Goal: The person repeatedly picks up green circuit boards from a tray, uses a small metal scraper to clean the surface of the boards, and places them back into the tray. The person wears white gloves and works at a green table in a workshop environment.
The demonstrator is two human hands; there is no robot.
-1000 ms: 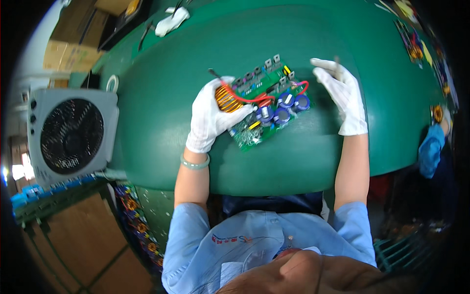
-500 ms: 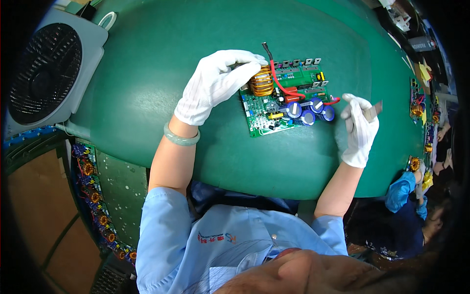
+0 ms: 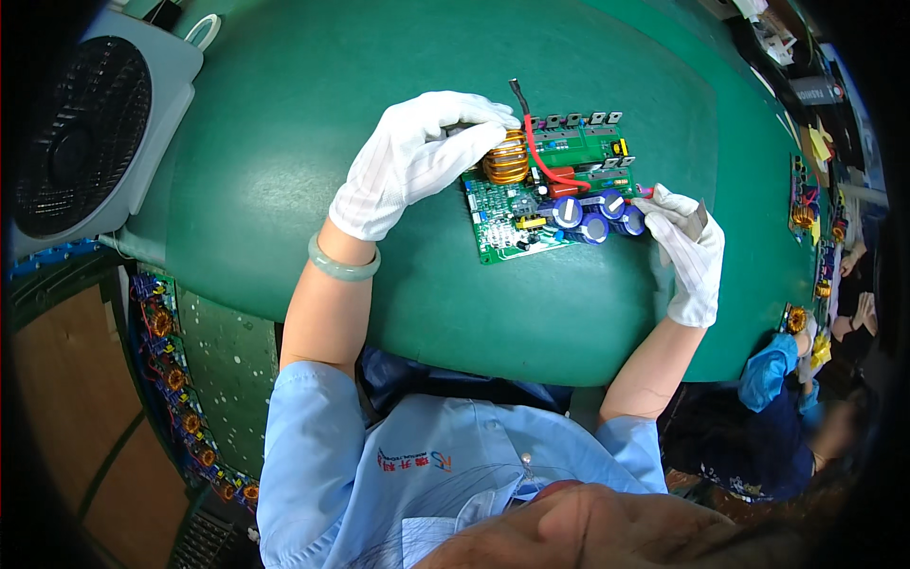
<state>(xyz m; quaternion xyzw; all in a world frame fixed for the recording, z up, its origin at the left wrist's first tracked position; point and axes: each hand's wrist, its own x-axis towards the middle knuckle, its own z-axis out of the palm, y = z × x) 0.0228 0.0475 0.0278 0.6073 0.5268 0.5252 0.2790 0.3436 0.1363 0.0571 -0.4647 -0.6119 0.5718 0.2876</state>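
Observation:
A green circuit board (image 3: 498, 248) lies on the green table mat. My left hand (image 3: 408, 161), in a white glove, has its thumb and fingers closed at the board's far left, against the copper-wound coil (image 3: 506, 159). Blue capacitors (image 3: 594, 228) stand at the board's near right. A red wire (image 3: 533, 142) with a black tip rises and arches over the middle. My right hand (image 3: 684, 251), gloved too, is closed round a flat grey metal tool (image 3: 701, 216), whose end sticks out above the hand. Its fingertips meet a short red wire beside the capacitors; the tool's working end is hidden.
A grey fan (image 3: 90, 133) stands at the left. More boards with copper coils (image 3: 175, 379) line up at the lower left. On the right are further boards (image 3: 804, 213) and another person's blue sleeve (image 3: 770, 370), with hands near them.
My right hand has moved left and turned, bringing its fingertips to the short red wire by the capacitors. My left hand stays at the coil, and the board has hardly moved.

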